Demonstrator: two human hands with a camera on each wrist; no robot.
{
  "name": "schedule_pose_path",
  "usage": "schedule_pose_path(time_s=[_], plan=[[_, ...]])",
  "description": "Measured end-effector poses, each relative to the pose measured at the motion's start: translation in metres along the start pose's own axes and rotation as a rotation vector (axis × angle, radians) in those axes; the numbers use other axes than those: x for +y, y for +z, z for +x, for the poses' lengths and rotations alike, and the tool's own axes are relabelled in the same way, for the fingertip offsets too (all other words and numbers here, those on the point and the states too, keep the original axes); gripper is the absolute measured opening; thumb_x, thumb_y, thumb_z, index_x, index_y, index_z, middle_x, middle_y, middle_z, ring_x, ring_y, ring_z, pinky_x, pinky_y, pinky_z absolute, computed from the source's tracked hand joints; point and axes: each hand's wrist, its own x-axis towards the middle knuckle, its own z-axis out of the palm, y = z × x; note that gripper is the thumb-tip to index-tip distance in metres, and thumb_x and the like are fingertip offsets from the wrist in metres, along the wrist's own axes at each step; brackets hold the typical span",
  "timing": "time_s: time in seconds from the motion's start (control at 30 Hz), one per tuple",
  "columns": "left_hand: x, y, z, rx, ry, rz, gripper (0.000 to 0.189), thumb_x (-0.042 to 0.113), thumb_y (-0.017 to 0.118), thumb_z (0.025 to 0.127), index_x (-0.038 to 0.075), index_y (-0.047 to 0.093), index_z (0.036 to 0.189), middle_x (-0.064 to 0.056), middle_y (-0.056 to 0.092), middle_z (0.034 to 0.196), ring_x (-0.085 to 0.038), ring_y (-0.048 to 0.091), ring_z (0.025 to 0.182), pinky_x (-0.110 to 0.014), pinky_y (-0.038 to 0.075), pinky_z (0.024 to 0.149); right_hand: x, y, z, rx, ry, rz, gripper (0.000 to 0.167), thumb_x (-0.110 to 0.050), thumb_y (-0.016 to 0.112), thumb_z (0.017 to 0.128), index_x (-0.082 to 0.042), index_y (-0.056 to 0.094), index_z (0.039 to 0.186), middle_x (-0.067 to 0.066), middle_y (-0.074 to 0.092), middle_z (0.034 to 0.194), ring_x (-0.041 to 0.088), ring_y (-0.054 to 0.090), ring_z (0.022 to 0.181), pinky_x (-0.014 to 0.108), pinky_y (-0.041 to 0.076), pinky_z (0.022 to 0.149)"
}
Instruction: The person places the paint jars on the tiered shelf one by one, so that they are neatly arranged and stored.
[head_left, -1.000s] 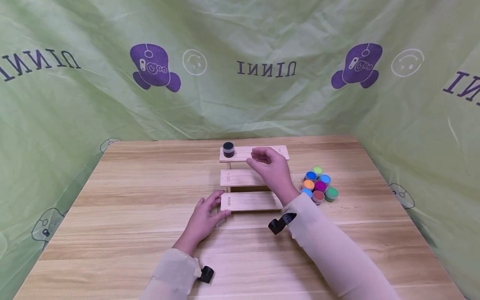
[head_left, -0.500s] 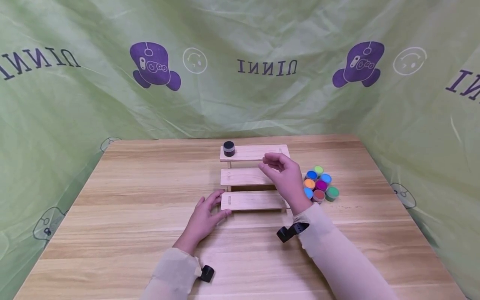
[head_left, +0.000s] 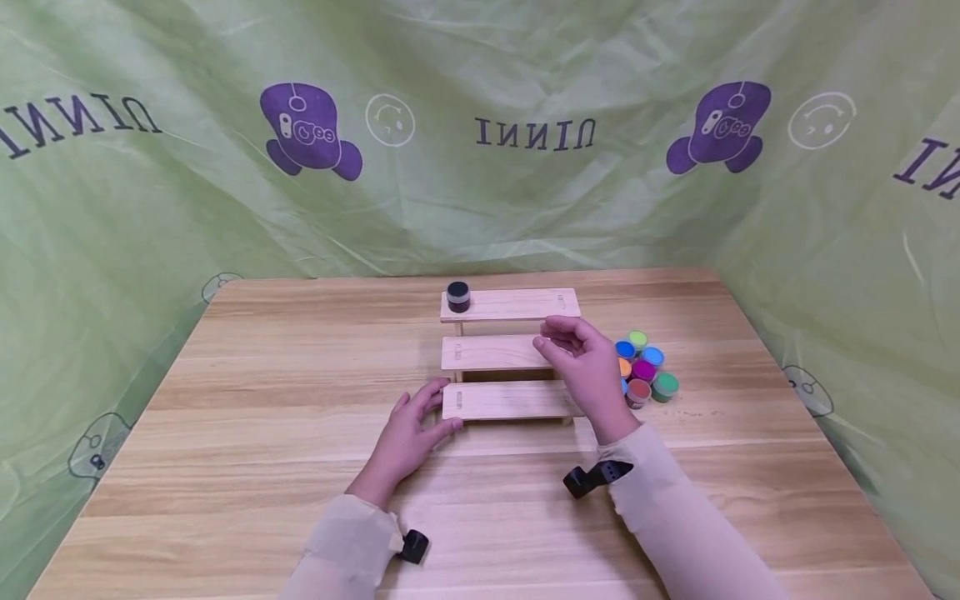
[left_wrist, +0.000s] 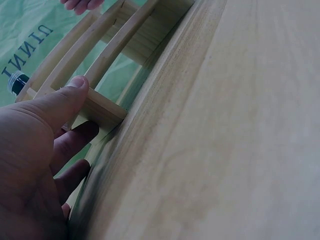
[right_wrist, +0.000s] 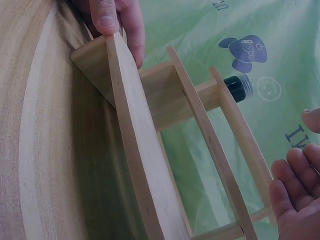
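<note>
A three-step wooden display rack [head_left: 510, 402] stands mid-table. My left hand [head_left: 405, 442] holds the left end of its lowest step; in the left wrist view the thumb [left_wrist: 75, 90] lies on the near side of that end, with fingers behind it. On the left end of the top step sits a small black paint jar [head_left: 458, 297], its dark side also visible in the right wrist view. Loosely bent and holding nothing, my right hand [head_left: 588, 375] hovers by the right end of the rack, covering part of the middle step.
Several small jars with coloured lids [head_left: 643, 370] are clustered right of the rack, partly behind my right hand. The wooden table [head_left: 300, 375] reaches back to a green printed curtain [head_left: 450, 208] that hangs around it.
My right hand has moved right and toward me, from over the upper steps to the rack's right end. The left hand and the black jar have stayed in place.
</note>
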Motion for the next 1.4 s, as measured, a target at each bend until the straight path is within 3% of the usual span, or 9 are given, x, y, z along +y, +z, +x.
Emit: schedule_pose_path(time_s=[0.47,0.77,1.17,1.4], plan=[[0.000,-0.001,0.001,0.002,-0.006,0.003,0.070,0.027,0.080,0.086,0.017,0.049,0.148,-0.013,0.064,0.133,-0.025,0.059,0.127,-0.044,0.001,0.124,0.009,-0.010,-0.010,0.003,-0.007,-0.005,0.040,-0.013,0.079,0.089,0.003,0.065,0.122,0.016,0.068,0.119,0.022,0.065,0.109,0.020,0.053,0.092],[0.001,-0.001,0.000,0.000,-0.015,-0.003,0.070,0.026,0.080,0.086,0.017,0.048,0.148,-0.013,0.065,0.132,-0.025,0.059,0.127,-0.043,0.001,0.124,0.017,-0.020,-0.017,0.025,-0.020,-0.014,0.036,-0.004,0.077,0.088,0.006,0.065,0.121,0.021,0.067,0.117,0.012,0.066,0.100,0.019,0.052,0.091],[0.000,0.000,0.000,0.001,-0.010,-0.003,0.070,0.026,0.081,0.086,0.016,0.049,0.147,-0.014,0.065,0.132,-0.025,0.059,0.127,-0.044,0.001,0.124,0.019,-0.034,-0.028,0.038,0.010,-0.003,0.038,-0.001,0.076,0.089,0.008,0.063,0.123,0.023,0.065,0.120,0.008,0.066,0.101,0.019,0.053,0.090],[0.000,0.000,0.000,0.000,-0.007,-0.004,0.070,0.026,0.081,0.086,0.017,0.049,0.147,-0.013,0.065,0.132,-0.025,0.059,0.126,-0.044,0.001,0.124,0.022,-0.044,-0.032,0.080,-0.016,-0.064,0.036,0.001,0.076,0.088,0.009,0.064,0.120,0.025,0.067,0.117,0.008,0.065,0.099,0.019,0.052,0.091]])
